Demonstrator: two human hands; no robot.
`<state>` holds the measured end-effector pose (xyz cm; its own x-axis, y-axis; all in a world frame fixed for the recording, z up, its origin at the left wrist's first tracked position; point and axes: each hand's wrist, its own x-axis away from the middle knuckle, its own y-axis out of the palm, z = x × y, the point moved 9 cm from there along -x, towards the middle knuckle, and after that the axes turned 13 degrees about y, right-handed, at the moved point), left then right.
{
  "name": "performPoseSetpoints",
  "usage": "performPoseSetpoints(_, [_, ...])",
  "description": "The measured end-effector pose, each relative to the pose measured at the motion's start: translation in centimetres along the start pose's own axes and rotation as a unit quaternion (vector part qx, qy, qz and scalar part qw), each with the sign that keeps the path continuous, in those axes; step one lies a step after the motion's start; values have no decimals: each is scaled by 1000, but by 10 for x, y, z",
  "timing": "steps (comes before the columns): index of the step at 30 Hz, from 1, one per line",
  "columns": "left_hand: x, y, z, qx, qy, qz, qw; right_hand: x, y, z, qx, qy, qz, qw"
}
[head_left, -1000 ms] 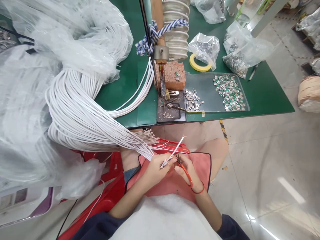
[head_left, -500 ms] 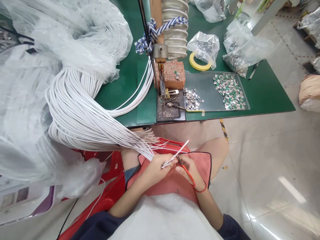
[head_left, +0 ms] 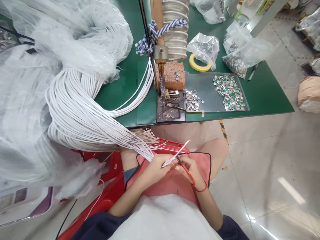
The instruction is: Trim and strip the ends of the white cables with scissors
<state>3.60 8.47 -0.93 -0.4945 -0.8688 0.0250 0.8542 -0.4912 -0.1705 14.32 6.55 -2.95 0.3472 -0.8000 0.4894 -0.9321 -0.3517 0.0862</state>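
A seated person works at a green-topped workbench [head_left: 262, 96]. A huge bundle of white cables [head_left: 75, 113] spills from clear plastic sheeting [head_left: 25, 100] on the left, over the bench edge and down toward the lap. On the bench: a brick block [head_left: 170, 76], a ribbed hose [head_left: 175, 33] behind it, a clear tray [head_left: 202, 90] holding green-and-silver metal clips [head_left: 228, 92] and a smaller pile of silver clips [head_left: 192, 100], plus a bag of metal parts [head_left: 205, 48] and a yellow tape roll [head_left: 198, 63].

Progress: the clips lie in loose piles and the bag is far from empty. Most cables sit together, with tan-tipped ends [head_left: 147, 135] fanned out near the hands. How many are done, cannot tell.

Both elbows bent, forearms angled inward, hands close together over a pink lap cloth [head_left: 200, 166]. The left hand [head_left: 156, 170] pinches one white cable [head_left: 178, 153] in a narrow grip, its free end pointing up and away. The right hand [head_left: 188, 170] closes around red-handled scissors [head_left: 187, 175], tips right at the cable. Whether the blades bite it, cannot tell.
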Motion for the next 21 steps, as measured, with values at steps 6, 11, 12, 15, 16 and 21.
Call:
performPoseSetpoints(6, [2, -4, -7, 39, -16, 42, 998, 0, 0, -12, -20, -11, 39, 999])
performPoseSetpoints(11, [6, -8, -23, 156, -57, 119, 979, 3, -12, -8, -58, 3, 98, 993])
performPoseSetpoints(12, [5, -10, -24, 167, -54, 134, 975, 4, -17, -6, -66, 7, 120, 991])
performPoseSetpoints(15, [2, -17, -22, 187, -36, 172, 967, 8, -32, -4, -84, 5, 176, 981])
performPoseSetpoints(16, [1, -19, -21, 198, -32, 184, 962, 10, -35, -5, -86, 1, 188, 978])
performPoseSetpoints(21, [1, -15, -21, 249, -26, 200, 947, 12, -32, -11, -74, 3, 183, 980])
